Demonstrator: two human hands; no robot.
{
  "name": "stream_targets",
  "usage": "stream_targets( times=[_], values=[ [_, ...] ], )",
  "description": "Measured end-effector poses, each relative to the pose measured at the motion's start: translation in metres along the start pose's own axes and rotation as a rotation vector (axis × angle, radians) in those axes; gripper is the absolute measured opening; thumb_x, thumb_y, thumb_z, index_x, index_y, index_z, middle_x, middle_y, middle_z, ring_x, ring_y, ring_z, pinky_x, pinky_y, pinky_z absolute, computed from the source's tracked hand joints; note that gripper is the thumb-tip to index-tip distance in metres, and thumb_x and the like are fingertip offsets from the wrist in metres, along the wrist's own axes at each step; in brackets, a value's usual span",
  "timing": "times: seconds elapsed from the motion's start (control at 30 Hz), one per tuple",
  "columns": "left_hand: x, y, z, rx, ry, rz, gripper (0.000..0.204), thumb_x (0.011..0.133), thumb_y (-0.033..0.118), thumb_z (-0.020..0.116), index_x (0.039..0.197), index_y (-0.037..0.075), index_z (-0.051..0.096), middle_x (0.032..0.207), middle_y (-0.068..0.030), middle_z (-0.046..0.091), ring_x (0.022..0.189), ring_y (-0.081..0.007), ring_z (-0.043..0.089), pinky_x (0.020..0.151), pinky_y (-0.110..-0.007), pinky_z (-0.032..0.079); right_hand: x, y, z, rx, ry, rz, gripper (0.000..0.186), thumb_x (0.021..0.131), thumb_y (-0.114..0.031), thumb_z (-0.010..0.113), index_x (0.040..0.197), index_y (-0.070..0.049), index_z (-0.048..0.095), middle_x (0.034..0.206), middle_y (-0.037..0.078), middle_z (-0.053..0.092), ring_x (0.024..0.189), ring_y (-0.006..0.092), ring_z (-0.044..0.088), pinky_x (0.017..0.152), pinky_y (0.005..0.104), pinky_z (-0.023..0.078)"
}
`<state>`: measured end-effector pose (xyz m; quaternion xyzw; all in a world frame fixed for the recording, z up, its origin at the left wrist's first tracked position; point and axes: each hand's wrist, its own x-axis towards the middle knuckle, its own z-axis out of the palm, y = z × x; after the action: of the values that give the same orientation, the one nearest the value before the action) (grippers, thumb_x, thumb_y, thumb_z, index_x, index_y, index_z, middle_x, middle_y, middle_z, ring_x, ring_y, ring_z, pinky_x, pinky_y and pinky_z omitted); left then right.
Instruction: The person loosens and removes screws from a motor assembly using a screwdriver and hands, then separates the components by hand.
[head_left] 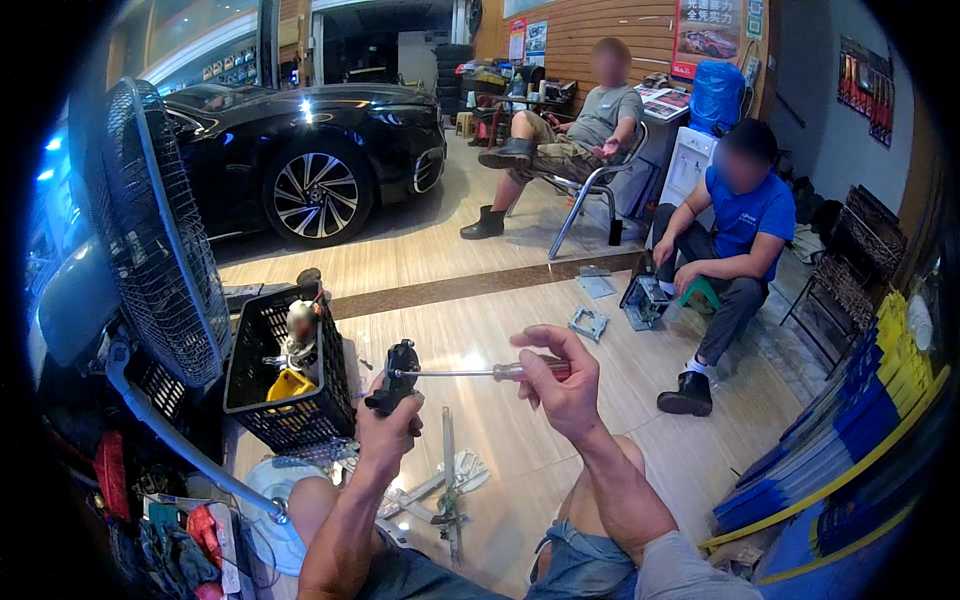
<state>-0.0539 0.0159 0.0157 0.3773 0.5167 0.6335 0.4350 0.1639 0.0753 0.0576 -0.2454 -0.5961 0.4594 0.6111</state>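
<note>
My left hand is closed around a small black part with a round, knobbed outline; its exact kind does not show. In my right hand is a screwdriver, its reddish clear handle pinched by thumb and fingers. The long metal shaft runs level to the left, and its tip meets the black part. Both hands are held above the floor in front of my knees. Below them lie metal strips and pale scraps.
A black plastic crate with parts stands at left, beside a large fan. Two people sit at right, one handling a metal housing. A black car is behind. Blue and yellow packages line the right side.
</note>
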Motion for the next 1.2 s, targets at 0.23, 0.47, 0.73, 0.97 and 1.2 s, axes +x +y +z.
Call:
stream_targets(
  times=[0.23,0.47,0.73,0.97,1.2],
  values=[
    [0.0,-0.006,0.0,0.004,-0.008,0.045,0.027,0.078,0.008,0.066,0.104,0.006,0.056,0.072,-0.0003,0.054,0.052,-0.0091,0.052,0.047,-0.026,0.045,-0.001,-0.007,-0.003,0.023,-0.073,0.043,0.023,0.093,-0.006,0.059,0.114,0.002,0.053,0.093,0.014,0.067,0.056,0.0092,0.059,0.044,0.022,0.044],
    [-0.002,0.001,0.005,-0.029,0.011,-0.002,0.023,0.079,0.009,0.065,0.1,0.008,0.055,0.064,0.0019,0.051,0.049,-0.0076,0.05,0.042,-0.024,0.039,-0.001,0.014,-0.01,-0.014,-0.1,-0.072,0.024,0.094,-0.006,0.056,0.116,0.001,0.052,0.098,0.016,0.068,0.057,0.0104,0.061,0.042,0.0221,0.043],
    [0.003,-0.005,0.003,0.015,0.003,0.036,0.027,0.079,0.01,0.065,0.105,0.008,0.055,0.066,0.0012,0.052,0.05,-0.0083,0.052,0.043,-0.024,0.041,-0.001,0.013,-0.01,-0.047,-0.079,-0.01,0.025,0.093,-0.008,0.059,0.115,0.002,0.054,0.094,0.015,0.069,0.063,0.0109,0.063,0.047,0.0231,0.048],
    [0.002,-0.005,0.003,0.004,0.008,0.029,0.028,0.08,0.01,0.065,0.106,0.007,0.055,0.069,0.0011,0.053,0.051,-0.008,0.052,0.042,-0.024,0.042,-0.003,0.014,-0.013,-0.004,-0.105,0.007,0.024,0.092,-0.008,0.06,0.113,0.002,0.055,0.094,0.015,0.069,0.063,0.0119,0.063,0.048,0.0233,0.048],
    [0.002,-0.006,0.002,-0.002,0.006,0.044,0.028,0.08,0.009,0.064,0.106,0.006,0.055,0.07,0.0008,0.053,0.051,-0.0085,0.052,0.045,-0.025,0.044,-0.003,0.015,-0.012,-0.003,-0.111,0.011,0.023,0.092,-0.008,0.06,0.112,0.003,0.056,0.093,0.016,0.069,0.063,0.012,0.063,0.047,0.0232,0.048]
  ],
)
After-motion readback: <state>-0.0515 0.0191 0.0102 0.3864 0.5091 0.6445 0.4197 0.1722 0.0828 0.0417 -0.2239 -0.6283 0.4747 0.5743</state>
